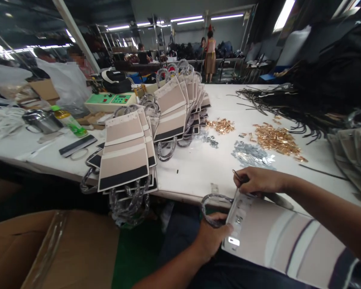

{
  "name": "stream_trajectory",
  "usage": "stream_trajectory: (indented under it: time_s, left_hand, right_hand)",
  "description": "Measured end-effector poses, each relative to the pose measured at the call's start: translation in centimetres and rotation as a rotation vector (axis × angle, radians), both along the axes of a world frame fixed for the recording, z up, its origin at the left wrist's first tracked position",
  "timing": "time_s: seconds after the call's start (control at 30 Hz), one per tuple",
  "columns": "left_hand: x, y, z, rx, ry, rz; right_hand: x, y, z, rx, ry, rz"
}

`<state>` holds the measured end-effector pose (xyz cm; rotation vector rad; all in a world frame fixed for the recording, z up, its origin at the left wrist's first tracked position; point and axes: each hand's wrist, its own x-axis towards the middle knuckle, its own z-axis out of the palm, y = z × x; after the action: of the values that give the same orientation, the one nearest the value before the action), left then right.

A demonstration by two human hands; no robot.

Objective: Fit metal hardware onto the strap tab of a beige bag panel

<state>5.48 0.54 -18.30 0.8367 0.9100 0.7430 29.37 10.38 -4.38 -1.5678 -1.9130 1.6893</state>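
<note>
My left hand [213, 237] grips the top edge of a beige and white striped bag panel [282, 241] that lies across my lap, close to its plastic-wrapped curved handle [212, 200]. My right hand [258, 181] is closed in a pinch on a thin dark tool [239, 176] at the panel's upper edge, where small metal fittings [237, 220] show. The panel's far end runs out of view at the lower right.
Stacks of finished beige, white and black panels with wrapped handles [124, 156] fan across the white table [198, 164]. Heaps of gold fittings [275, 138], silver fittings [251, 154] and black cords [289, 102] lie to the right. A cardboard box [33, 249] stands lower left. People work beyond.
</note>
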Motion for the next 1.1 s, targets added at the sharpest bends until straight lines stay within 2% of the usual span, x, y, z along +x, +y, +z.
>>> stream_trajectory:
  time_s: [0.1,0.2,0.3,0.37,0.43,0.5,0.6,0.7,0.77,0.83,1.0,1.1]
  left_hand:
    - [1.1,0.1,-0.4,-0.101,-0.029,0.108]
    - [1.8,0.2,-0.1,-0.161,-0.056,0.134]
    - [2.6,0.3,0.5,-0.185,-0.079,0.178]
    - [3.2,0.4,0.9,-0.202,-0.094,0.219]
    - [3.7,0.4,1.0,-0.215,-0.103,0.252]
    - [4.2,0.3,1.0,-0.227,-0.095,0.271]
    - [4.6,0.2,0.8,-0.278,-0.075,0.278]
    - [4.8,0.3,0.7,-0.307,-0.049,0.286]
    - [5.0,0.4,0.6,-0.307,-0.026,0.307]
    - [5.1,0.6,0.4,-0.306,-0.008,0.322]
    - [5.1,0.9,-0.2,-0.308,0.012,0.297]
    - [5.1,0.8,-0.3,-0.317,0.008,0.297]
  right_hand:
    - [-0.4,1.7,-0.3,0.113,-0.192,-0.109]
    - [-0.7,1.3,0.7,0.396,-0.270,-0.342]
    - [-1.1,-1.7,2.2,0.669,-0.076,-0.611]
    - [-1.7,-4.2,2.3,0.738,0.168,-0.787]
    - [-2.5,-6.4,1.4,0.790,0.403,-0.937]
    - [-3.4,-7.9,-0.6,0.858,0.531,-1.062]
    - [-4.2,-9.1,-4.0,0.962,0.467,-1.194]
    - [-4.5,-10.1,-6.3,0.997,0.394,-1.191]
    - [-4.5,-10.9,-6.8,0.970,0.431,-1.155]
    - [-4.5,-11.3,-6.7,0.928,0.532,-1.164]
    - [-4.7,-10.8,-5.6,0.778,0.963,-1.301]
    - [-4.8,-10.2,-5.7,0.713,1.035,-1.321]
